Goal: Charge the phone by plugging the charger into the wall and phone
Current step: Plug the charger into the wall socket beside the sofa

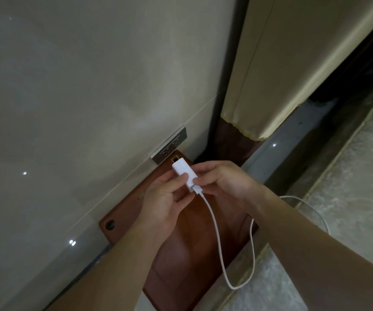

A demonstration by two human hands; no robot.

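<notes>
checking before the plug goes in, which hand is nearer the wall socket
Left. The left hand holds the charger just below the wall socket; the right hand pinches the cable plug behind it, farther off.

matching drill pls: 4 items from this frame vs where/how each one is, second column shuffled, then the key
Items:
1. charger block
2. wall outlet
3. white cable
4. wooden board

States:
A. lies flat beneath both hands
B. mounted on the wall, nothing plugged in
C. held in both hands, prongs toward the wall
D. runs from the block's near end and hangs in a loop

Pairs: 1-C, 2-B, 3-D, 4-A
</notes>
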